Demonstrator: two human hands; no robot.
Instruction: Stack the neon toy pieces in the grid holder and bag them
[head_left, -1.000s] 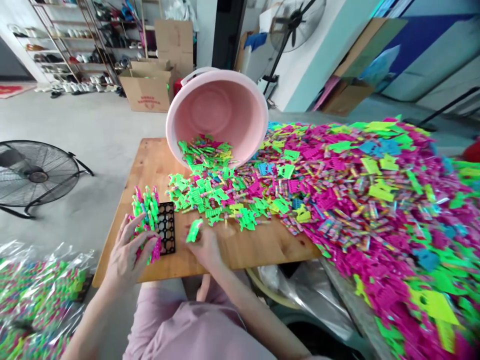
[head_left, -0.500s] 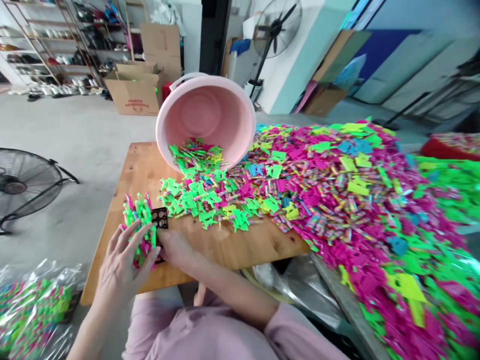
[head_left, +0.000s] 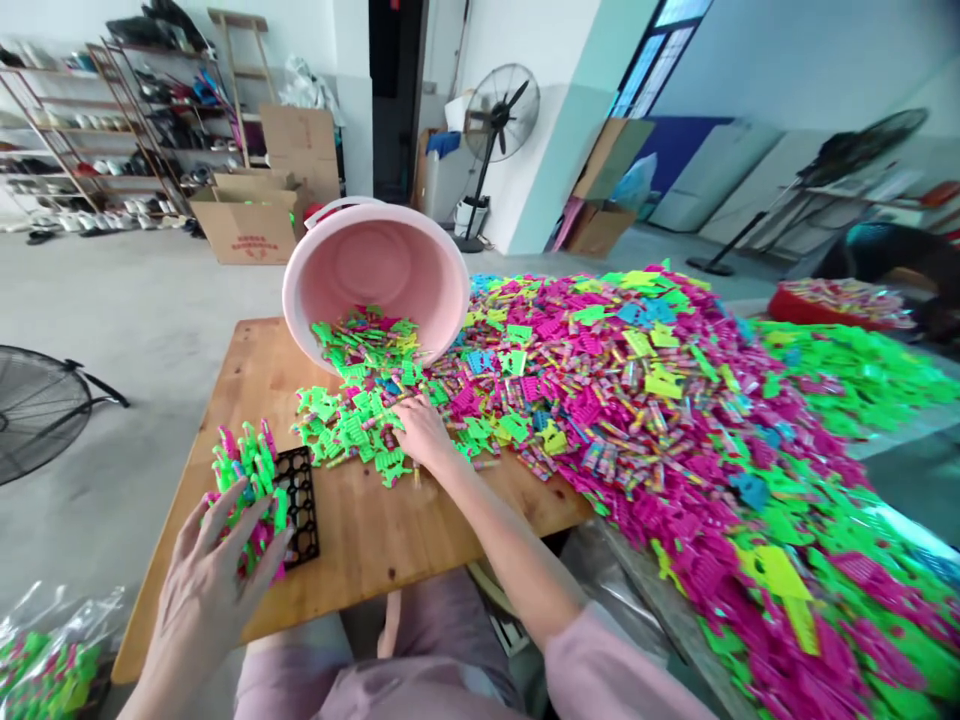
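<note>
My left hand (head_left: 206, 570) has its fingers spread around a bunch of neon green and magenta comb-shaped plastic pieces (head_left: 246, 490), which hides part of the bunch. Beside the bunch lies a black plastic grid frame (head_left: 298, 505) on the wooden table (head_left: 352, 550). My right hand (head_left: 421, 432) reaches into a spill of green pieces (head_left: 352, 425) coming from a pink plastic bucket (head_left: 375, 275) lying on its side. Whether those fingers hold a piece is hidden.
A huge heap of magenta, green and yellow pieces (head_left: 637, 400) spreads right of the table. Bagged pieces (head_left: 49, 670) lie at lower left, a floor fan (head_left: 37, 410) stands left, and a person (head_left: 874, 255) sits beyond a red tub (head_left: 840, 305).
My right hand has moved away from the black frame, forward into the green pieces. The green piece it held earlier is no longer visible. The view has swung left.
</note>
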